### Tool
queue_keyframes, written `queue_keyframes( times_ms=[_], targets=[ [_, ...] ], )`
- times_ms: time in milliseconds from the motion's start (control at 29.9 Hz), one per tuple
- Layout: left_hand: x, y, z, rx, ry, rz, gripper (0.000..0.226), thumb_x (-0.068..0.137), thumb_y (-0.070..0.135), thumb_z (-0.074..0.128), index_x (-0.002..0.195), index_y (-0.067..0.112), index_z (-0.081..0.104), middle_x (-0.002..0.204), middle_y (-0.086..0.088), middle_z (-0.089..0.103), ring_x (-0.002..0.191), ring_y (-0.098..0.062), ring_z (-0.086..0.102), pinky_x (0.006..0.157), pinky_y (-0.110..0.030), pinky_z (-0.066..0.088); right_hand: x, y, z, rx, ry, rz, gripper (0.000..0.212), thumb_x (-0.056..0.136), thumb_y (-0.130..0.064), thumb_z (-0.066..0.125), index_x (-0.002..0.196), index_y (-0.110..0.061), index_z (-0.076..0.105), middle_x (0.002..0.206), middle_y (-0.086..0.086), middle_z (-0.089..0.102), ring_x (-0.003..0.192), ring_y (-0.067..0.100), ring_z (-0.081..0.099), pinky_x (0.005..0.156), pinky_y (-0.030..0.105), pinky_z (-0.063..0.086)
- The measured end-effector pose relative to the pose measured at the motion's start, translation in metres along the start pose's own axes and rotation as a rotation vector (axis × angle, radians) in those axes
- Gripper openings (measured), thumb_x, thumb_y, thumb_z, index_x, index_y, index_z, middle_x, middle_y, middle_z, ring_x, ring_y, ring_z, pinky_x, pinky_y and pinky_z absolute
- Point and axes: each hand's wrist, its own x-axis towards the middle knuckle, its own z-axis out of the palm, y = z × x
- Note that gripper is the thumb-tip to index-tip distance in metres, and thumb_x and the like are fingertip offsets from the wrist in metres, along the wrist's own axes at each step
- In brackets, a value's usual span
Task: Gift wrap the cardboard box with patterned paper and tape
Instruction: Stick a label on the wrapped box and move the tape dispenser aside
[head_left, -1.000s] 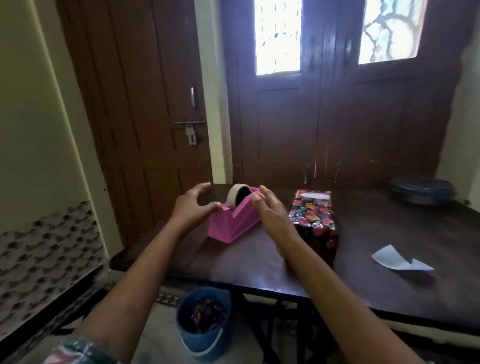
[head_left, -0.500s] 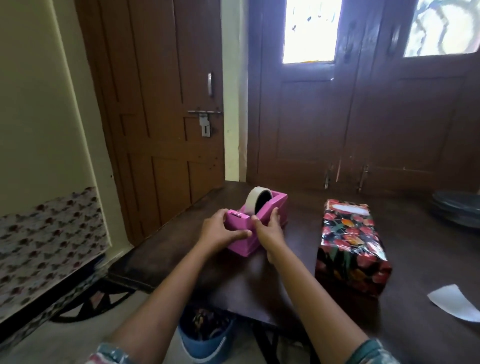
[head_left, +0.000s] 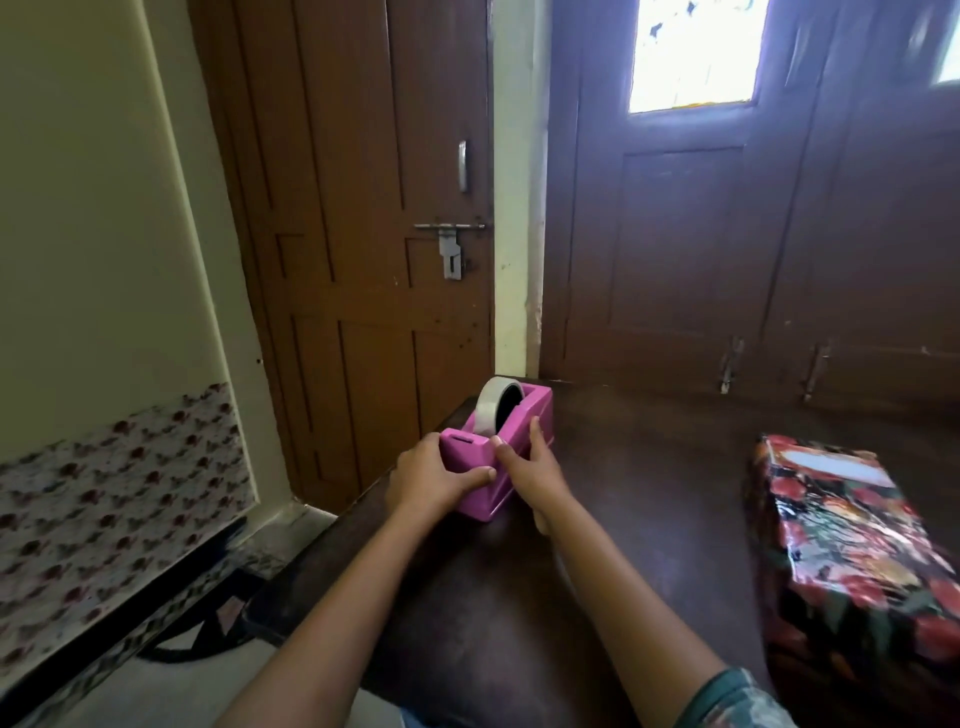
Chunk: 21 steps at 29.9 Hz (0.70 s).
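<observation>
Two grips — left hand, right hand — clamp the dispenser; a leftward shove could tip it off the bench.

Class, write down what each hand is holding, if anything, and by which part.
Both hold the pink tape dispenser: the left hand grips its near cutter end, the right hand its right side wall.
</observation>
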Motion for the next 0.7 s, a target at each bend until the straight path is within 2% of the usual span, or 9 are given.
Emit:
queue_keyframes(
  times_ms=[301, 702],
  targets=[
    [0.035, -0.022, -0.004, -0.045, -0.012, -0.016, 0.075, 0.07, 0.052, 0.074, 0.132, 0.023, 0.044, 0.131, -0.001, 0.056, 0.117, -0.021, 0.054, 0.091, -0.033, 0.049, 0.034, -0.003, 0.027, -0.019, -0.001, 0.006, 0.08, 0.091, -0.037, 0.053, 0.148, -0.028, -0.002, 0.155, 0.008, 0.015, 0.133, 0.029, 0.035, 0.104, 0.041, 0.039],
    [0.049, -0.029, -0.004, 0.036, -0.005, -0.085, 0.079, 0.068, 0.059, 0.07, 0.133, 0.025, 0.041, 0.13, -0.001, 0.055, 0.115, -0.022, 0.055, 0.085, -0.035, 0.049, 0.051, -0.009, 0.035, -0.08, -0.061, 0.023, 0.079, 0.092, -0.037, 0.05, 0.148, -0.026, -0.004, 0.154, 0.01, 0.017, 0.132, 0.029, 0.036, 0.102, 0.039, 0.038]
  ],
)
